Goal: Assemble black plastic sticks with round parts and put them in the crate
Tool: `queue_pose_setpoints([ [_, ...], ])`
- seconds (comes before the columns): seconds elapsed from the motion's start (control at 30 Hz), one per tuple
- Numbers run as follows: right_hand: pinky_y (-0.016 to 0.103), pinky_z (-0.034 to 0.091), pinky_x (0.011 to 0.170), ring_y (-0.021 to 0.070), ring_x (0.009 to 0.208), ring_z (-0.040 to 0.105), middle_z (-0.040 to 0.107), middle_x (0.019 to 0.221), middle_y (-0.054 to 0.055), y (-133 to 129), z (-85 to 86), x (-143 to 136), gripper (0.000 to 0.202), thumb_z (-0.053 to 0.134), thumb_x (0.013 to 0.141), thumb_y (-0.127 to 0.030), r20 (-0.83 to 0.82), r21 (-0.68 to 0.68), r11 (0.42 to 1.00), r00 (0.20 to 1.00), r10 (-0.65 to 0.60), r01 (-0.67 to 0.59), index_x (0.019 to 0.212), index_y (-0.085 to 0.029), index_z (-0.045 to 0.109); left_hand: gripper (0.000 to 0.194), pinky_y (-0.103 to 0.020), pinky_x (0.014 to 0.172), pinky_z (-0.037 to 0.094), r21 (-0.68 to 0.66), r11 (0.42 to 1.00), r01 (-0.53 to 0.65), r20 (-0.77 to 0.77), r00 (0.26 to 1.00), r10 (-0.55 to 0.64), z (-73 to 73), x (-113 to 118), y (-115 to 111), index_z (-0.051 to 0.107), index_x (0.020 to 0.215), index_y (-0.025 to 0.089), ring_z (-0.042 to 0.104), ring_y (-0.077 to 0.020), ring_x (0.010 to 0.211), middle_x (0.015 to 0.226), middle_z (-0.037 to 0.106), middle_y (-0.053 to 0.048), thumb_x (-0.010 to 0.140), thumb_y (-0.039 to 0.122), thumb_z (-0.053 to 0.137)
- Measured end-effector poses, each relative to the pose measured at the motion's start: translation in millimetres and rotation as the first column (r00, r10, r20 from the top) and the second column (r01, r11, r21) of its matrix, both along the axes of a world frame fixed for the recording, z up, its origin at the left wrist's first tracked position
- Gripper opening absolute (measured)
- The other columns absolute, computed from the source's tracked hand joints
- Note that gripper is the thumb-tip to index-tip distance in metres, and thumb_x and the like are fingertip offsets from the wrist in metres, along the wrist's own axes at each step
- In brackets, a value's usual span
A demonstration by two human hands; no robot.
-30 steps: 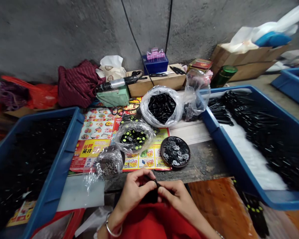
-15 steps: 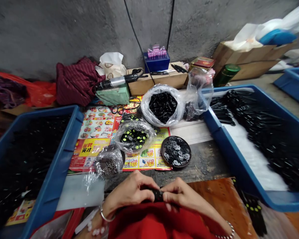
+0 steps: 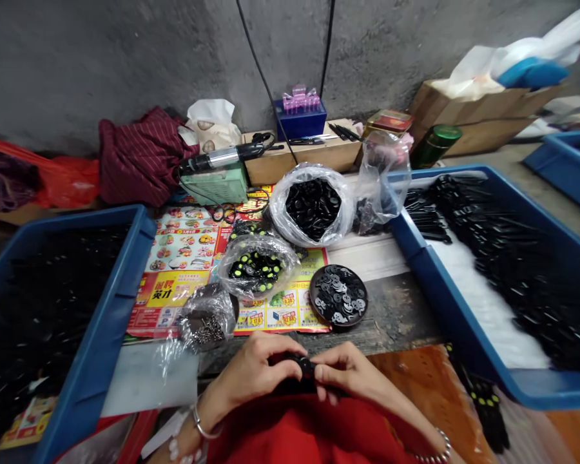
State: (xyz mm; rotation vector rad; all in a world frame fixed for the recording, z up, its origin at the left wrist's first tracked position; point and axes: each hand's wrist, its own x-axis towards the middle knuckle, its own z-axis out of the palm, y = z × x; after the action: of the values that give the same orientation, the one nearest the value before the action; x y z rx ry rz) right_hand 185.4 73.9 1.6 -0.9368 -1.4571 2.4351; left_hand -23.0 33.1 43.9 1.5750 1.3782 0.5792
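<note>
Low in the middle, just above the red cloth [image 3: 304,428], my left hand [image 3: 258,367] and my right hand [image 3: 350,370] meet at a small black part [image 3: 305,366]. The left fingers and thumb are closed on it from the left, and the right thumb and fingers pinch its right side. Its exact shape is partly covered by the fingers. Beyond the hands lie a round dish of flat grey and black pieces [image 3: 338,295], a plastic bag of black and yellow-green parts [image 3: 256,267] and a dish of small screws [image 3: 207,325] under clear plastic.
Blue bins of black parts stand at left [image 3: 94,341] and right [image 3: 415,258]. A bag of black caps [image 3: 312,206] sits mid-table. Behind are a power screwdriver [image 3: 222,158] on a green box [image 3: 217,183], a blue box [image 3: 301,122] and a green tin [image 3: 435,145].
The camera view has shifted slightly. The black part between my hands has turned and moved a little up, showing a round top. Both hands keep hold of it.
</note>
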Motion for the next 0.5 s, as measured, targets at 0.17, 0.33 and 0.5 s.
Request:
queue_pose_setpoints([
  [0.17,0.02,0.039,0.048,0.0102,0.05,0.056,0.067,0.069,0.005,1,1.2,-2,0.049,0.068,0.074,-0.057,0.013,0.018,1.0,1.0,-0.011,0.011,0.08,-0.01,0.075,0.017,-0.02,0.071,0.048,0.08,0.996,0.03,-0.019,0.999,-0.029,-0.2,5,-2,0.077,0.088,0.017,0.07,-0.0157,0.073,0.083,0.078,-0.002,0.074,0.009,0.07],
  [0.33,0.02,0.036,0.045,0.0084,0.045,0.05,0.065,0.06,0.004,-3,-0.6,-7,0.046,0.069,0.073,-0.056,0.011,0.011,0.997,0.997,-0.077,0.077,0.07,-0.01,0.074,0.014,-0.021,0.067,0.048,0.19,0.98,0.06,-0.03,0.998,-0.055,-0.6,11,-7,0.077,0.087,0.013,0.071,-0.0178,0.069,0.078,0.078,-0.007,0.076,0.008,0.069],
  [0.5,0.018,0.03,0.039,0.0059,0.036,0.04,0.059,0.046,0.0,-14,-7.8,-11,0.043,0.069,0.072,-0.052,0.036,-0.047,0.98,0.981,-0.191,0.192,0.058,-0.011,0.07,0.013,-0.02,0.063,0.047,0.208,0.978,-0.005,-0.011,1.0,0.008,-5.3,18,-13,0.077,0.078,0.014,0.07,-0.017,0.066,0.074,0.077,-0.006,0.073,0.004,0.07],
])
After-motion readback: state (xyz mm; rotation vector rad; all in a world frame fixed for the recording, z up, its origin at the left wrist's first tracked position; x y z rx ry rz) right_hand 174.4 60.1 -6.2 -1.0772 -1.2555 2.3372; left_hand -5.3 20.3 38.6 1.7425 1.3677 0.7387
